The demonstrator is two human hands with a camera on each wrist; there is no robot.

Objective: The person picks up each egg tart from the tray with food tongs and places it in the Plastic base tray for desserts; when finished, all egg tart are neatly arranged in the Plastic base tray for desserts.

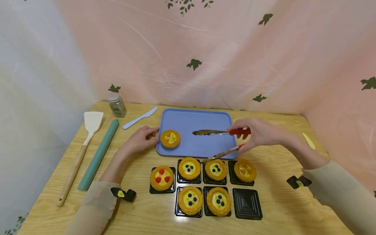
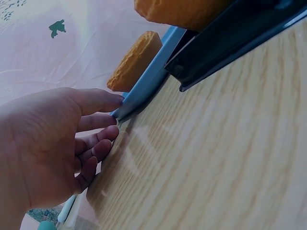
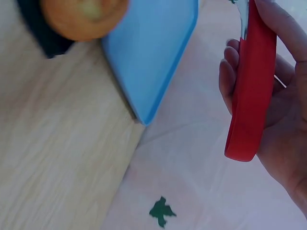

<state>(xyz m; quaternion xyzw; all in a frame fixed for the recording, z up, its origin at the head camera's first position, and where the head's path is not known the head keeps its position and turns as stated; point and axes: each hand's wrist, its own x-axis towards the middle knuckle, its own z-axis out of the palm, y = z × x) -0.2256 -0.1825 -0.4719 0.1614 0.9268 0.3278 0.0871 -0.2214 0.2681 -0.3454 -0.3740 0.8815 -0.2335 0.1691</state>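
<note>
My right hand (image 1: 258, 132) grips metal tongs (image 1: 214, 132) by their red handles, seen close up in the right wrist view as a red grip (image 3: 252, 96). The tong arms are spread apart. One lies over the blue tray (image 1: 202, 117); the other reaches across its front edge, its tip by a blueberry-topped tart (image 1: 215, 169). My left hand (image 1: 142, 138) touches the tray's left rim with its fingertips, the fingers loosely bent. Just inside that rim sits a tart with yellow wedge-shaped topping (image 1: 170, 139).
Several tarts on black square trays stand in front, including a red-topped tart (image 1: 162, 178) and a wedge-topped tart (image 1: 245, 171). One black tray (image 1: 247, 204) bears no tart. Leftward lie a spatula (image 1: 79, 160), green rolling pin (image 1: 98, 155), blue knife (image 1: 140, 118) and jar (image 1: 117, 105). A yellow utensil (image 1: 308, 141) lies right.
</note>
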